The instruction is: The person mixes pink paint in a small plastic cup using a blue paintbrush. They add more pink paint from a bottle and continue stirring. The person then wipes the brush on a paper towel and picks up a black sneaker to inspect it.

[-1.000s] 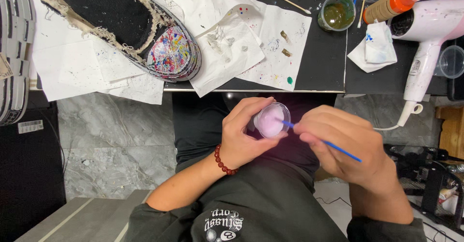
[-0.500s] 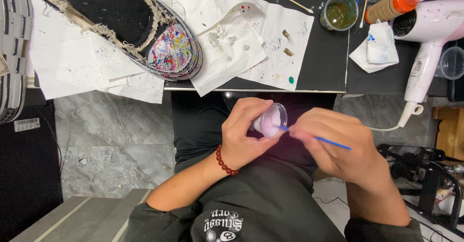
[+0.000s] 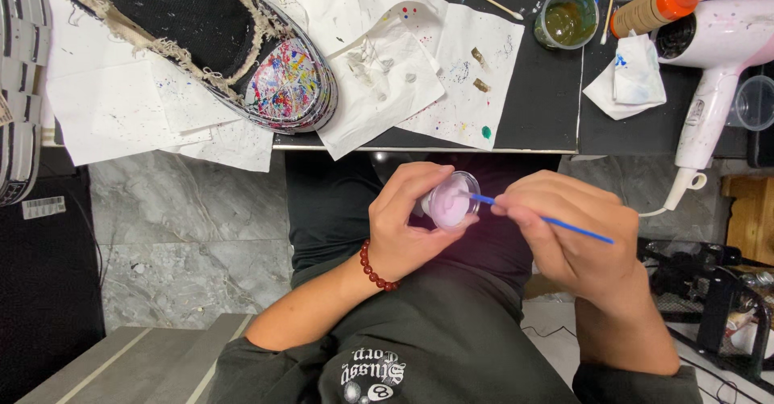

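Looks like mid-job to me: left hand (image 3: 411, 226) clamped round a little cup (image 3: 451, 200) of pale paint, held over the lap just off the surface's near edge, right hand (image 3: 576, 239) pinching a blue brush (image 3: 556, 224) dipped in it, while the shoe (image 3: 242, 57) toe's already splattered.

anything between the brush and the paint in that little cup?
Nothing visible. The left hand holds the small cup tilted, open side toward the blue brush in the right hand; the brush end already lies inside the cup.
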